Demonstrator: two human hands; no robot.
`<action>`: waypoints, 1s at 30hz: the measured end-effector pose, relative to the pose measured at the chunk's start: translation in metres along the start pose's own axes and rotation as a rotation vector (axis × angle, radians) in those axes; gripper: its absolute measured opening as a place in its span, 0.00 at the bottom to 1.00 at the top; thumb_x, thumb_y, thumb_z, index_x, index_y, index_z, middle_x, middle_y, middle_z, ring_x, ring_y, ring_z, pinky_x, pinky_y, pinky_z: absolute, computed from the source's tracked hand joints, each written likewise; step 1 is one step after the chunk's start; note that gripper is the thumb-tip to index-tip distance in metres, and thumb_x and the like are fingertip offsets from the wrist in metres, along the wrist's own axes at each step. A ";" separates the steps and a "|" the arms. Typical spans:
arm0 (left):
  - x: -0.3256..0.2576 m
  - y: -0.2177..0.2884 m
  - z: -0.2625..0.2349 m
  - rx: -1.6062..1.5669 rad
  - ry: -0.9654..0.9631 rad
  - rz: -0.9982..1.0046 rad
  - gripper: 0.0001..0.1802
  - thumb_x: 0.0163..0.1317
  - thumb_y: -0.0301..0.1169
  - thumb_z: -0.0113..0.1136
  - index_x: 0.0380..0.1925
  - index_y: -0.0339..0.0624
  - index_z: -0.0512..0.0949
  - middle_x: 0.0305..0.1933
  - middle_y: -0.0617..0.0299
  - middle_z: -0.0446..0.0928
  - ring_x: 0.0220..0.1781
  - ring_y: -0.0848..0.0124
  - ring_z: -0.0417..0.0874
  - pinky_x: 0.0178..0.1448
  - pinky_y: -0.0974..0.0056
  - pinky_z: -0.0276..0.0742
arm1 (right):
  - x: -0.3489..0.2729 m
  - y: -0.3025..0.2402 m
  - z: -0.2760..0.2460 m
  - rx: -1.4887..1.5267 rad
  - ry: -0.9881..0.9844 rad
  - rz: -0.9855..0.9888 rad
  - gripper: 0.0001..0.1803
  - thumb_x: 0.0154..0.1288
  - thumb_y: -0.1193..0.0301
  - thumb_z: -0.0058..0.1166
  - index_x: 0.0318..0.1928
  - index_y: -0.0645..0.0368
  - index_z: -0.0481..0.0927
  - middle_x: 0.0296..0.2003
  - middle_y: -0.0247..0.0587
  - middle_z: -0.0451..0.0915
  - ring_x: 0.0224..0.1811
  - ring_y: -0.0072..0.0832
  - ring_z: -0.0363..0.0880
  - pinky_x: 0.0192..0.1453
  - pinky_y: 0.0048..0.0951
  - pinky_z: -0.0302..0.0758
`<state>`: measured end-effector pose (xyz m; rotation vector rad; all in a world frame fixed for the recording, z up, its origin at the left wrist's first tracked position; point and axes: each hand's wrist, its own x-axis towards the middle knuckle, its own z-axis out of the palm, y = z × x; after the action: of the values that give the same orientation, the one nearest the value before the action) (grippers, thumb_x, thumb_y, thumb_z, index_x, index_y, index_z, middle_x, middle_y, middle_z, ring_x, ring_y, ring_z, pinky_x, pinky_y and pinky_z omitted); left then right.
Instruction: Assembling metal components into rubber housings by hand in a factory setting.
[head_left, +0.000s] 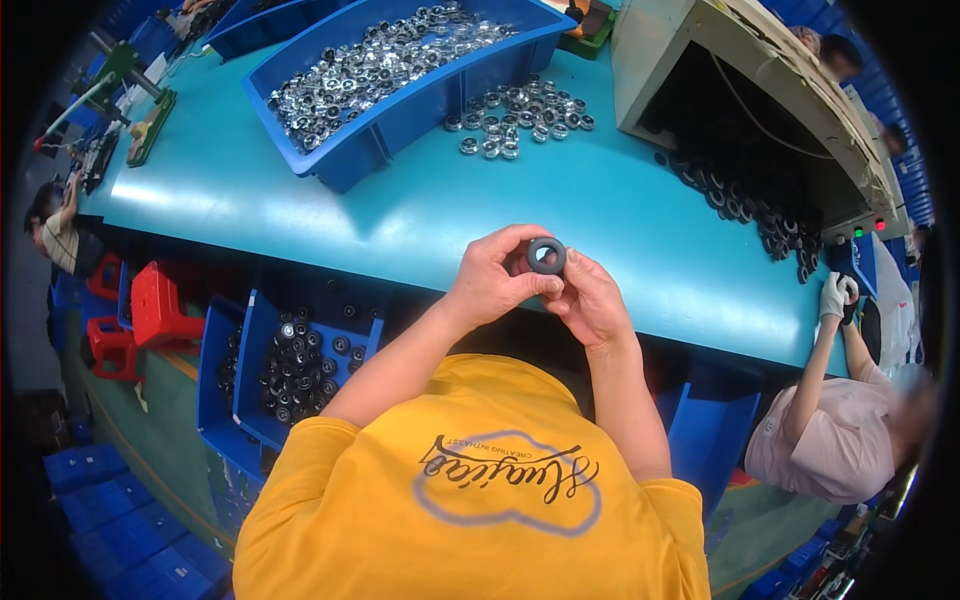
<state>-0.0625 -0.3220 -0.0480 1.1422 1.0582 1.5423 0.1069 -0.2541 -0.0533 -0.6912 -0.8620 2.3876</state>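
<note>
My left hand (490,272) and my right hand (592,298) meet at the table's near edge, holding a small black rubber ring (547,270) between the fingertips. The ring looks like a toy-sized tyre, its hole facing up with something bright showing inside. The fingers of both hands are closed on its sides. Beyond the hands, loose shiny clear-and-black wheel hubs (520,120) lie on the blue-green tabletop (440,205).
A large blue bin (425,112) full of wheel hubs stands at the back. Black rings (735,195) spill from a beige machine's opening (870,130) at right. Below left, a blue bin (245,375) holds assembled wheels, near red stools (160,305). A gloved co-worker (835,430) sits right.
</note>
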 end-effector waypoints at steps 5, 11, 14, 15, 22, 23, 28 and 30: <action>-0.002 0.000 0.002 0.005 0.020 0.042 0.24 0.55 0.21 0.78 0.51 0.36 0.80 0.45 0.64 0.82 0.43 0.78 0.83 0.48 0.72 0.84 | 0.001 -0.002 0.003 -0.025 -0.012 0.005 0.23 0.80 0.53 0.50 0.55 0.62 0.80 0.44 0.38 0.84 0.35 0.17 0.75 0.30 0.18 0.68; -0.003 -0.004 0.000 0.153 0.059 0.081 0.24 0.53 0.23 0.79 0.50 0.37 0.80 0.41 0.65 0.83 0.41 0.79 0.82 0.44 0.72 0.81 | 0.002 -0.002 0.004 -0.024 -0.014 0.002 0.23 0.78 0.52 0.53 0.53 0.61 0.80 0.43 0.37 0.83 0.35 0.16 0.75 0.30 0.17 0.68; -0.002 -0.005 0.000 0.163 0.060 0.091 0.25 0.54 0.26 0.79 0.51 0.38 0.80 0.40 0.65 0.84 0.39 0.78 0.82 0.44 0.71 0.80 | 0.003 0.000 0.002 -0.012 0.008 0.004 0.22 0.77 0.52 0.55 0.51 0.60 0.81 0.40 0.33 0.81 0.34 0.15 0.74 0.30 0.17 0.68; -0.002 -0.007 0.000 0.164 0.059 0.097 0.25 0.54 0.27 0.79 0.51 0.38 0.80 0.40 0.64 0.84 0.39 0.77 0.82 0.45 0.70 0.80 | 0.003 -0.001 0.002 -0.012 0.011 -0.001 0.22 0.77 0.52 0.56 0.50 0.60 0.81 0.39 0.32 0.81 0.33 0.15 0.74 0.30 0.17 0.68; -0.002 -0.008 -0.002 0.212 0.034 0.133 0.28 0.56 0.30 0.78 0.56 0.38 0.79 0.44 0.62 0.83 0.39 0.76 0.82 0.46 0.69 0.80 | 0.004 0.000 0.003 -0.018 0.020 -0.016 0.21 0.75 0.52 0.58 0.48 0.59 0.81 0.35 0.29 0.79 0.29 0.15 0.72 0.29 0.17 0.67; -0.002 -0.008 -0.002 0.212 0.030 0.129 0.28 0.56 0.30 0.78 0.57 0.38 0.79 0.45 0.62 0.83 0.39 0.76 0.82 0.46 0.69 0.80 | 0.004 0.000 0.003 -0.016 0.013 -0.020 0.21 0.75 0.52 0.58 0.48 0.59 0.81 0.34 0.29 0.79 0.29 0.15 0.72 0.29 0.17 0.67; -0.002 -0.010 -0.006 0.188 0.028 0.094 0.27 0.57 0.29 0.78 0.56 0.39 0.79 0.47 0.63 0.82 0.41 0.76 0.81 0.46 0.69 0.80 | 0.003 0.003 0.005 -0.110 0.057 -0.066 0.19 0.78 0.54 0.55 0.48 0.59 0.81 0.33 0.29 0.79 0.28 0.15 0.70 0.29 0.18 0.67; -0.001 -0.007 -0.004 0.089 0.077 0.079 0.25 0.58 0.27 0.77 0.56 0.40 0.79 0.46 0.64 0.81 0.41 0.78 0.81 0.46 0.70 0.80 | 0.001 0.006 0.008 -0.231 0.141 -0.138 0.18 0.79 0.56 0.54 0.48 0.59 0.81 0.32 0.29 0.78 0.28 0.15 0.71 0.29 0.18 0.67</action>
<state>-0.0645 -0.3222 -0.0561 1.2061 1.1552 1.6267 0.0996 -0.2610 -0.0517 -0.8487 -1.0970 2.1104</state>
